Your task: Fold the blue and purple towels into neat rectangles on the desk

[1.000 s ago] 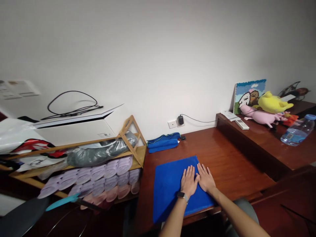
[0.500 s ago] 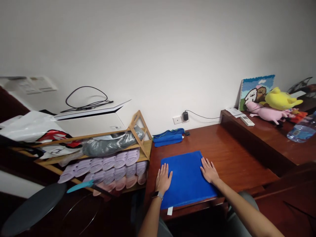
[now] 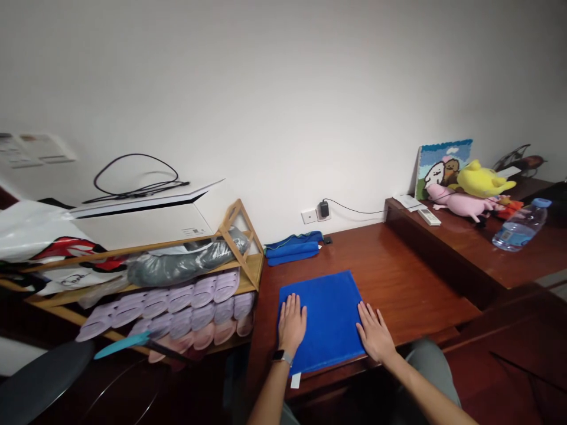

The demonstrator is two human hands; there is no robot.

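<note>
A blue cloth [image 3: 330,319] lies flat on the reddish-brown wooden desk, with a white tag [image 3: 296,381] sticking out at its near left corner. My left hand [image 3: 292,323] rests palm down on the cloth's left side, fingers stretched out and a watch on the wrist. Across from it, my right hand [image 3: 375,333] lies flat at the right edge, its fingertips touching the cloth and its fingers spread. Neither hand grips anything. Farther back, close to the wall, sits a folded blue cloth bundle [image 3: 293,249].
Left of the desk [image 3: 411,289] stands a wooden rack [image 3: 254,277] with lilac and pink slippers [image 3: 181,298]. On the raised right side are a remote control [image 3: 429,217], plush toys [image 3: 460,203] and a water bottle [image 3: 520,227]. A black charger [image 3: 324,208] is plugged into the wall.
The view has shifted slightly to the right. My right hand has slid toward me along the cloth's right edge. The left hand sits a little farther in on the cloth.
</note>
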